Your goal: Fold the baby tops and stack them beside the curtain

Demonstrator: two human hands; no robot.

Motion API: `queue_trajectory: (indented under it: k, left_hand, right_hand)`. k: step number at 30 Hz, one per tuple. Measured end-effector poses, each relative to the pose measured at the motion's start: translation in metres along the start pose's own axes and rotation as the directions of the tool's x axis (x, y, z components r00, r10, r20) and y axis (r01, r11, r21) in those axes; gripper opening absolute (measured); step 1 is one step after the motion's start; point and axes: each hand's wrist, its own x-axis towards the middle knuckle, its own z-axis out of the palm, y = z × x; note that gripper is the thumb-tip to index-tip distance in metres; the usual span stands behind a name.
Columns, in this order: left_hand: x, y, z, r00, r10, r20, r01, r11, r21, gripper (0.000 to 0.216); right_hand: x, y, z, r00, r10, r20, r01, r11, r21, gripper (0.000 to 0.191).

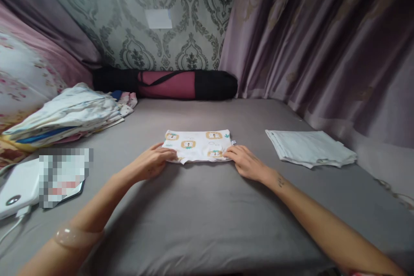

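Observation:
A white garment (200, 144) with a lion print lies folded into a flat rectangle on the grey sheet, straight in front of me. My left hand (155, 160) pinches its near left corner, fingertips on top of the cloth. At the near right corner my right hand (244, 161) grips the edge in the same way, close to a small white tag. Both thumbs are mostly hidden. To the right of my right hand rests a second folded stack of pale cloth (310, 148), apart from the garment.
A pile of loose clothes (74, 110) lies at the left beside a floral pillow (26, 73). Nearer are a white power bank (19, 187) with a cable and a partly blurred phone-like object (66, 179). A black and maroon long bag (166, 84) lies along the wall; curtains (291, 30) hang right.

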Motion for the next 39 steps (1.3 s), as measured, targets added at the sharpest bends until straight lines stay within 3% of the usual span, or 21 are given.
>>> queue_trajectory:
  k: [4,9,13,17,26,33,36,39]
  left_hand:
    - [0.0,0.008,-0.009,0.998,-0.039,-0.044,0.038,0.999,-0.033,0.035]
    - [0.045,0.024,-0.008,0.978,-0.15,-0.148,0.148,0.989,-0.024,0.045]
    - [0.09,0.033,0.013,0.973,-0.218,-0.076,0.221,0.974,0.039,0.054]
    - [0.112,0.032,0.031,0.958,-0.287,-0.022,0.287,0.954,0.091,0.057]
    - [0.112,0.027,0.044,0.947,-0.319,-0.045,0.322,0.944,0.075,0.057]
    - [0.11,0.021,0.035,0.956,-0.291,0.048,0.288,0.956,0.054,0.06]
    - [0.098,0.009,0.031,0.942,-0.335,-0.031,0.337,0.938,0.081,0.061]
    - [0.083,-0.003,0.03,0.891,-0.434,-0.132,0.45,0.881,0.144,0.061]
  right_hand:
    - [0.007,-0.003,-0.007,0.998,0.063,-0.02,-0.062,0.997,0.039,0.044]
    - [0.056,-0.016,0.003,0.969,0.196,-0.151,-0.189,0.98,0.055,0.043]
    - [0.1,-0.028,0.023,0.963,0.267,-0.034,-0.266,0.964,0.014,0.055]
    - [0.118,-0.031,0.035,0.949,0.312,0.044,-0.313,0.95,-0.002,0.059]
    - [0.117,-0.03,0.042,0.931,0.362,0.053,-0.362,0.932,-0.016,0.058]
    - [0.118,-0.026,0.037,0.93,0.348,0.119,-0.354,0.934,0.036,0.059]
    - [0.11,-0.017,0.03,0.924,0.365,0.116,-0.374,0.925,0.068,0.062]
    - [0.097,-0.005,0.029,0.892,0.448,0.055,-0.45,0.892,0.035,0.066]
